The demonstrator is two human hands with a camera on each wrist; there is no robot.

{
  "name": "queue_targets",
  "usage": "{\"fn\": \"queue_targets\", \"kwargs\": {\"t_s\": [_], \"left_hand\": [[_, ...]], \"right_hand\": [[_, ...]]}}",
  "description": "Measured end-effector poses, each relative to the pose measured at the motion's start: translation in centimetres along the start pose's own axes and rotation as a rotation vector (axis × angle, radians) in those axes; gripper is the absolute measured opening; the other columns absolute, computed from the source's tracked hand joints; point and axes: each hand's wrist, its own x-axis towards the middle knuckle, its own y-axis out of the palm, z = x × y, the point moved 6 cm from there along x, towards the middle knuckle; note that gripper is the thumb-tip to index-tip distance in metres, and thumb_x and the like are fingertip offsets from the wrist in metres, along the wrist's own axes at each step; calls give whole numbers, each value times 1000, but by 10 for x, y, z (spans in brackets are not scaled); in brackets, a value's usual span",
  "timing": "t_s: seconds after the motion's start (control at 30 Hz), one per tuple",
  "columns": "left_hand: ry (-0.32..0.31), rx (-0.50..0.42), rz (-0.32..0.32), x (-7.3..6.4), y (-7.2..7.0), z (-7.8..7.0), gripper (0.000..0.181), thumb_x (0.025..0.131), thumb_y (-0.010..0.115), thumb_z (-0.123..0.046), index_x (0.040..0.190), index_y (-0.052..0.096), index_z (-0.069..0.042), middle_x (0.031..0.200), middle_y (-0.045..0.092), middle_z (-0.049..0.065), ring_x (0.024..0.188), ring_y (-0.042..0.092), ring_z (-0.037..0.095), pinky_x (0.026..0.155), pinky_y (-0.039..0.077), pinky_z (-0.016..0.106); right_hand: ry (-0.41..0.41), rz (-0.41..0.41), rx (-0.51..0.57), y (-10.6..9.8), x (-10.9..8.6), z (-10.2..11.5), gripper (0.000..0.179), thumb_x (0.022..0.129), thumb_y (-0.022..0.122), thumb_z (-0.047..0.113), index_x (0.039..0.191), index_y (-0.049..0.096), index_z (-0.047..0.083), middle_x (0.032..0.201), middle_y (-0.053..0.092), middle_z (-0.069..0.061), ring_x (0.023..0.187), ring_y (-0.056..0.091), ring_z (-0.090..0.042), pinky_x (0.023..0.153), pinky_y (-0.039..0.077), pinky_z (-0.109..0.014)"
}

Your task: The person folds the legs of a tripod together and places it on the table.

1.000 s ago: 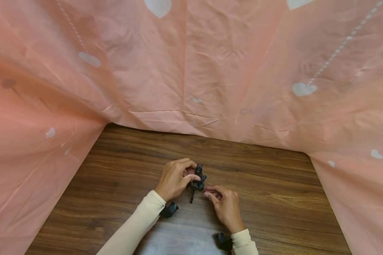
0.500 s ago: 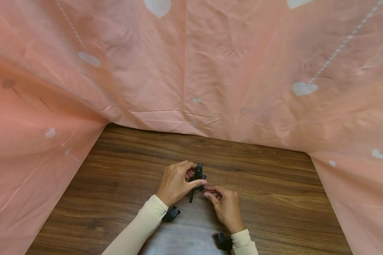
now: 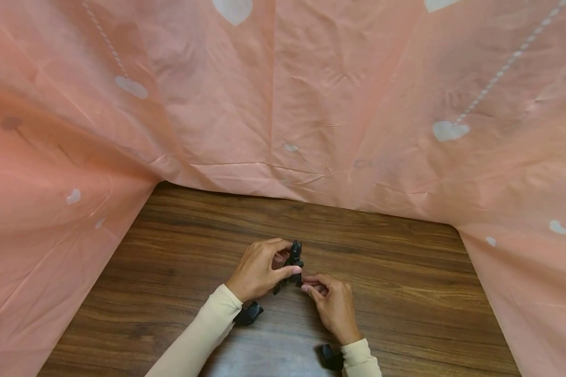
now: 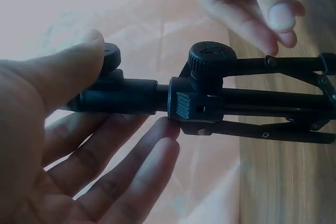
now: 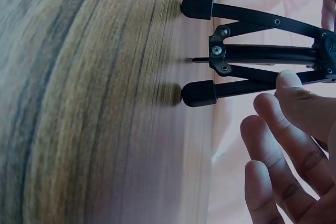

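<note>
A small black tripod (image 3: 296,253) is upright over the wooden table, its legs only slightly spread. My left hand (image 3: 256,268) grips its upper part; in the left wrist view the thumb lies by a round knob (image 4: 110,57) and the fingers curl beneath the column. A larger star-marked knob (image 4: 211,56) sits at the collar above the legs. My right hand (image 3: 332,303) has loosely bent fingers, and its thumb tip (image 5: 288,79) overlaps one leg in the right wrist view. The rubber feet (image 5: 198,93) are right at the tabletop.
The dark wooden table (image 3: 396,272) extends around both hands. Pink curtain (image 3: 311,104) with white hearts encloses it at the back and both sides. Black wrist-worn devices (image 3: 249,314) hang under the cream sleeves (image 3: 198,330).
The left hand has turned and tilted the tripod slightly, its thumb shifting along it, and a lower leg has swung left. The right hand has stayed in place.
</note>
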Motion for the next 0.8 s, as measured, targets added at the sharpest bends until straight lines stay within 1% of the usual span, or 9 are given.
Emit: {"fn": "queue_targets", "kwargs": {"t_s": [0.07, 0.13, 0.3, 0.4, 0.47, 0.6, 0.67, 0.73, 0.8], "left_hand": [[-10, -6, 2, -1, 1, 1, 46, 90, 87, -37, 126, 75, -12, 106, 79, -1, 91, 76, 13, 87, 59, 37], [-16, -17, -11, -1, 2, 1, 48, 88, 87, -39, 126, 75, -12, 108, 79, -1, 92, 77, 14, 85, 61, 35], [-18, -1, -81, -3, 6, 1, 52, 83, 90, -43, 121, 76, -11, 110, 80, 1, 90, 78, 14, 83, 62, 34], [-22, 0, -102, -4, 7, 0, 48, 84, 90, -41, 119, 77, -10, 110, 81, 2, 90, 79, 15, 83, 62, 35], [-26, -20, -94, -4, 8, -1, 46, 87, 88, -39, 120, 76, -9, 112, 81, 4, 91, 79, 17, 82, 63, 34], [-39, -86, -40, -4, 8, 0, 44, 93, 84, -34, 126, 73, -6, 118, 79, 9, 96, 80, 22, 82, 65, 35], [-41, -114, -15, -4, 9, 0, 46, 94, 83, -31, 129, 72, -5, 121, 78, 11, 100, 80, 25, 84, 65, 38], [-37, -111, 1, -4, 8, 0, 45, 94, 83, -31, 130, 72, -6, 122, 78, 10, 102, 79, 26, 87, 65, 41], [-33, -87, 5, -4, 8, 0, 44, 93, 83, -32, 129, 73, -9, 121, 78, 8, 103, 79, 25, 88, 64, 43]], "right_hand": [[3, 1, -1, 0, 0, 0, 15, 81, 91, 8, 94, 84, 14, 84, 81, 5, 62, 68, -1, 56, 53, -17], [6, 2, -8, 0, -1, 0, 15, 81, 91, 9, 94, 84, 14, 83, 81, 5, 62, 68, -1, 56, 53, -18], [17, 9, -14, 0, -1, -1, 15, 82, 91, 9, 94, 84, 13, 82, 81, 5, 62, 68, -3, 56, 53, -18], [23, 14, -3, 1, -1, -1, 15, 82, 90, 9, 95, 84, 13, 84, 81, 4, 63, 69, -3, 56, 54, -19], [26, 15, 5, 1, -1, -1, 16, 82, 90, 8, 96, 84, 13, 85, 82, 3, 63, 70, -3, 56, 55, -19], [27, 17, 8, 2, -1, -1, 16, 82, 91, 9, 96, 85, 14, 85, 82, 3, 63, 69, -2, 56, 55, -20], [28, 19, 9, 2, -1, -2, 17, 81, 90, 9, 96, 85, 14, 84, 82, 4, 63, 69, -1, 56, 55, -19], [30, 21, 12, 4, -2, -2, 17, 81, 90, 8, 96, 84, 14, 83, 81, 4, 64, 69, 0, 57, 55, -19], [33, 21, 7, 5, -3, -3, 17, 81, 91, 8, 95, 84, 14, 83, 81, 4, 64, 69, 0, 57, 55, -18]]}}
